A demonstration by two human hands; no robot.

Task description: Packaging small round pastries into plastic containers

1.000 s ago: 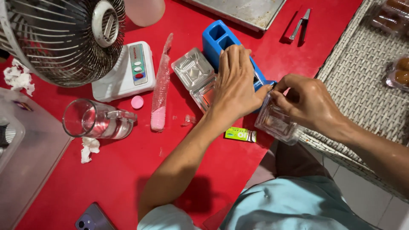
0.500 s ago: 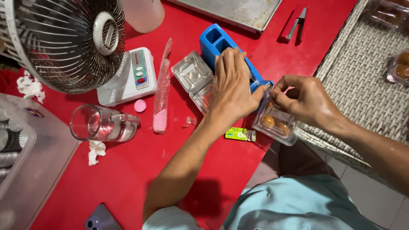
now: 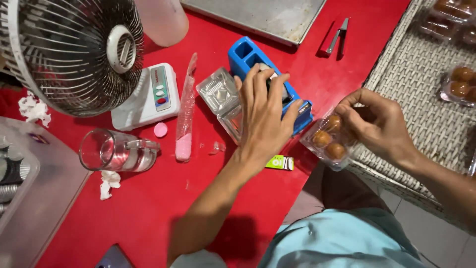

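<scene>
Clear plastic box (image 3: 329, 141) of three round brown pastries, held just off the near edge of the red surface (image 3: 148, 208), beside the woven tray (image 3: 421, 99). Gripped by the right hand (image 3: 379, 124), fingers closed around its top edge, seemingly to keep the lid pressed down. Close to its left, a blue tape dispenser (image 3: 248, 57), pinned under the left hand (image 3: 265, 116): palm flat, fingers spread over the body, gripping nothing, probably steadying it near the cutter end so that tape can come off without the dispenser sliding. Touching the dispenser's left side, an empty clear box (image 3: 220, 99) lying open. Just below the left wrist, a small green packet (image 3: 278, 162). Further left, a long pink plastic sleeve (image 3: 186, 114), a white kitchen scale (image 3: 148, 97), a glass mug (image 3: 116, 151) tipped on its side, and a table fan (image 3: 74, 49). Far side: metal tray (image 3: 258, 17) and tongs (image 3: 339, 34). More filled boxes (image 3: 458, 84) on the woven tray, well apart.
</scene>
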